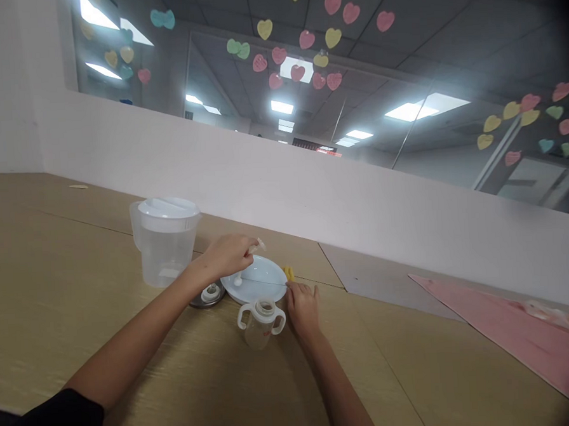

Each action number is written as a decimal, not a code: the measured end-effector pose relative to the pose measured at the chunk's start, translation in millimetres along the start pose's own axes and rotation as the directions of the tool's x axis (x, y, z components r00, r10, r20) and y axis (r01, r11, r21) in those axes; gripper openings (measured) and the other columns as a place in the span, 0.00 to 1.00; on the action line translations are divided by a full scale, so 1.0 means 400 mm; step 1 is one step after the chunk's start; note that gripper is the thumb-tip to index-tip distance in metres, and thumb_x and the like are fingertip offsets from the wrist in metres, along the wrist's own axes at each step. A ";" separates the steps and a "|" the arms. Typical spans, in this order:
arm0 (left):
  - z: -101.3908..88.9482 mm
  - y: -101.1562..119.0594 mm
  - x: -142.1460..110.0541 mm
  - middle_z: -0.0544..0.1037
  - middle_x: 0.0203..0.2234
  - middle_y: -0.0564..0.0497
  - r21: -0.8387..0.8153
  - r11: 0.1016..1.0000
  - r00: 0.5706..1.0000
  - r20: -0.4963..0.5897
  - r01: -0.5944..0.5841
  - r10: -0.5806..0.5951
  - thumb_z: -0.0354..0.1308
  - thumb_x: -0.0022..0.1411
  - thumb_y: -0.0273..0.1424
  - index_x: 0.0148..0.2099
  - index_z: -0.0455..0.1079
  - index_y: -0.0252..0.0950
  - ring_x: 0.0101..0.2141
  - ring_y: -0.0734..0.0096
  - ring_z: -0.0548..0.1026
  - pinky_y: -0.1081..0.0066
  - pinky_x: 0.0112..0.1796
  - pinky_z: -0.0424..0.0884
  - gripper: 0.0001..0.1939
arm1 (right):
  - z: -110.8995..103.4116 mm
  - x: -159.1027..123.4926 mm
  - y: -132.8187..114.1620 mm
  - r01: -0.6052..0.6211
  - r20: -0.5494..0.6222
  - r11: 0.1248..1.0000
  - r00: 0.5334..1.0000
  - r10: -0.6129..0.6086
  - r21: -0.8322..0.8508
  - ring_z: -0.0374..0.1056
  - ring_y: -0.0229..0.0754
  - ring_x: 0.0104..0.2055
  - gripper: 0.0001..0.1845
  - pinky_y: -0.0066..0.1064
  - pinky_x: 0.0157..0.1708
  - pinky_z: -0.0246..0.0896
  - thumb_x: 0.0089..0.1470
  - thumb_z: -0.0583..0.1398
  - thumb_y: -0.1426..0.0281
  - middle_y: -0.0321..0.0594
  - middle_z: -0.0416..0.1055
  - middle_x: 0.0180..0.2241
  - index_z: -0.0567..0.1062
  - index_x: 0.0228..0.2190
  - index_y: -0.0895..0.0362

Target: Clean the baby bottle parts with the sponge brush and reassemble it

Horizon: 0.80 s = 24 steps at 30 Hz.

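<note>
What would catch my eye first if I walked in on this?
Probably the colorful heart-shaped notes scattered across the glass above the white wall. Next come the big lidded pitcher on the left and the two-handled bottle in front of the pale bowl. Over that bowl, the left hand holds a small whitish piece.

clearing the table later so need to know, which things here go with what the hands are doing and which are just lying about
Likely in use:
- bowl, between both hands
- small clear piece, in the left hand
- two-handled cup
- white ring
- jug

Likely just lying about:
- pink sheet
- flat scrap
</note>
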<state>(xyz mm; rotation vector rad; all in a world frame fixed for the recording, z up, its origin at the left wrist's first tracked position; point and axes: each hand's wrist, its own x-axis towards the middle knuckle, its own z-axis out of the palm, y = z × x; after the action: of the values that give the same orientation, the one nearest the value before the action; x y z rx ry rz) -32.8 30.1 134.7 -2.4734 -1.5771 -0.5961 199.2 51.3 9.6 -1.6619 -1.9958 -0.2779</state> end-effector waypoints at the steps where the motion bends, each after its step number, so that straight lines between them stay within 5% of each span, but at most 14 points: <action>1: 0.000 0.000 0.000 0.78 0.35 0.49 -0.002 1.000 1.000 0.003 0.002 -0.001 0.49 0.56 0.30 0.46 0.70 0.40 0.34 0.63 0.75 0.71 0.31 0.64 0.16 | -0.002 0.001 0.001 -0.004 -0.011 0.999 1.000 0.005 0.038 0.65 0.45 0.46 0.18 0.46 0.57 0.41 0.60 0.46 0.69 0.44 0.74 0.41 0.74 0.39 0.57; 5: 0.001 -0.001 0.001 0.78 0.35 0.49 -0.007 1.000 1.000 0.010 -0.002 0.002 0.49 0.56 0.31 0.47 0.70 0.40 0.34 0.62 0.75 0.71 0.31 0.64 0.17 | -0.011 0.008 0.005 -0.088 -0.060 0.942 0.992 0.113 0.325 0.68 0.42 0.36 0.20 0.32 0.40 0.59 0.57 0.47 0.62 0.43 0.75 0.33 0.74 0.32 0.59; 9: 0.001 -0.002 0.000 0.79 0.35 0.49 0.000 1.000 1.000 0.014 -0.011 0.011 0.49 0.56 0.31 0.47 0.71 0.41 0.35 0.62 0.75 0.71 0.32 0.64 0.17 | -0.011 0.014 0.004 -0.146 -0.026 0.814 0.981 0.194 0.562 0.67 0.40 0.26 0.18 0.29 0.28 0.59 0.50 0.53 0.57 0.39 0.73 0.24 0.73 0.28 0.58; 12: 0.004 -0.004 0.001 0.79 0.36 0.48 -0.002 1.000 0.999 0.017 -0.029 0.029 0.48 0.56 0.30 0.45 0.72 0.41 0.36 0.62 0.75 0.71 0.32 0.64 0.16 | -0.002 0.019 0.002 -0.170 0.022 0.731 0.978 0.208 0.661 0.64 0.39 0.23 0.16 0.28 0.25 0.59 0.42 0.59 0.57 0.36 0.70 0.20 0.73 0.25 0.58; 21: 0.035 -0.020 0.011 0.77 0.37 0.46 -0.001 0.999 0.996 0.075 -0.046 0.046 0.44 0.59 0.29 0.40 0.73 0.39 0.37 0.62 0.74 0.71 0.30 0.64 0.15 | -0.020 0.029 -0.007 -0.304 0.249 0.183 0.930 0.271 0.935 0.61 0.33 0.20 0.19 0.25 0.20 0.56 0.32 0.67 0.62 0.33 0.68 0.19 0.74 0.28 0.61; 24: 0.045 -0.026 0.015 0.77 0.35 0.45 -0.002 0.998 0.995 0.081 -0.059 0.059 0.44 0.61 0.30 0.37 0.73 0.37 0.35 0.62 0.74 0.71 0.29 0.64 0.15 | -0.017 0.025 -0.019 -0.323 0.281 0.161 0.930 0.236 0.933 0.60 0.33 0.20 0.22 0.26 0.21 0.56 0.33 0.68 0.61 0.34 0.69 0.19 0.77 0.32 0.61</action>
<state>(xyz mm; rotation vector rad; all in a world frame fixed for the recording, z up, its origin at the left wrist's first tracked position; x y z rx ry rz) -35.3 45.8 119.8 -2.5649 -1.5249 -0.4924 192.6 54.7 21.8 -1.0400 -1.2225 1.0535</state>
